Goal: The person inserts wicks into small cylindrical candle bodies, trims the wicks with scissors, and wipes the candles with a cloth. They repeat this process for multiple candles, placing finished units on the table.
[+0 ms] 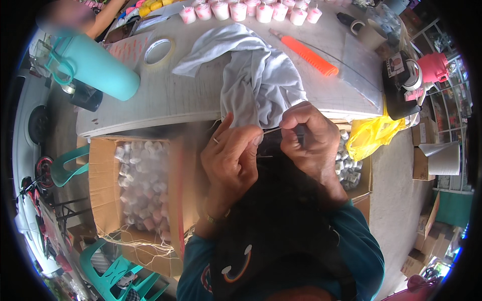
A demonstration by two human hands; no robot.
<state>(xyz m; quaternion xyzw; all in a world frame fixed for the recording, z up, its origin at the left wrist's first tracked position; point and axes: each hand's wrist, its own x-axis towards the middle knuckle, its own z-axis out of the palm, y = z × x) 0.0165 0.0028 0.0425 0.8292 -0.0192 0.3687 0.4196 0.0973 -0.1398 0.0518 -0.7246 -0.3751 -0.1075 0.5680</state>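
My left hand (231, 158) and my right hand (311, 140) are raised close together at the table's near edge, both with fingers closed in a pinch. Between the fingertips runs a short stretch of thin pale string (271, 130); its ends are hidden in the hands. Just beyond them a crumpled light grey cloth (251, 70) lies on the white table (201, 100) and hangs toward its edge. To the left of my left hand stands an open cardboard box (105, 185) full of small white and pinkish candles (143, 175). Long pale strings (145, 246) drape over the box's near side.
Rows of pink-and-white candles (263, 13) stand at the far edge. An orange cutter knife (309, 54), tape roll (159, 51), turquoise tumbler (98, 67) and mug (371, 34) are on the table. Right are a yellow bag (371, 138) and another box (359, 193). Another person's arm (104, 17) shows far left.
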